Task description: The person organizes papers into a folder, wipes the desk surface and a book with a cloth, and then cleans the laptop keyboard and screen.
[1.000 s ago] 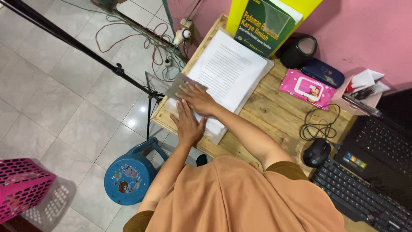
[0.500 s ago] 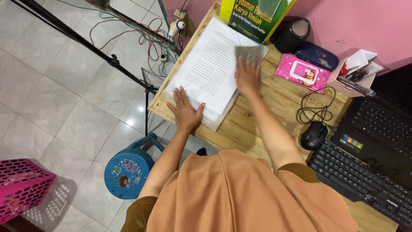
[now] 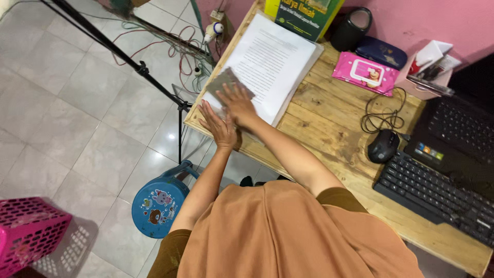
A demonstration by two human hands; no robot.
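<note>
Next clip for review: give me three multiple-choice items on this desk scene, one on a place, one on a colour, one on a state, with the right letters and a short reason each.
1. Where does the flat grey cloth lie?
A. on the near-left corner of the white stack of printed paper
B. on the black keyboard
C. on the floor

2. What colour is the flat pack of wipes on the rough wooden desk?
A. green
B. pink
C. white

3. How is the right hand?
A. closed in a fist on the black computer mouse
B. lifted clear of the desk
C. laid flat, fingers spread, on the cloth

Answers:
1 A: the cloth sits at the stack's corner by the desk's left edge.
2 B: the pack is bright pink with a white flap.
3 C: the palm presses the cloth, while the left hand lies flat beside it at the desk's edge.
</note>
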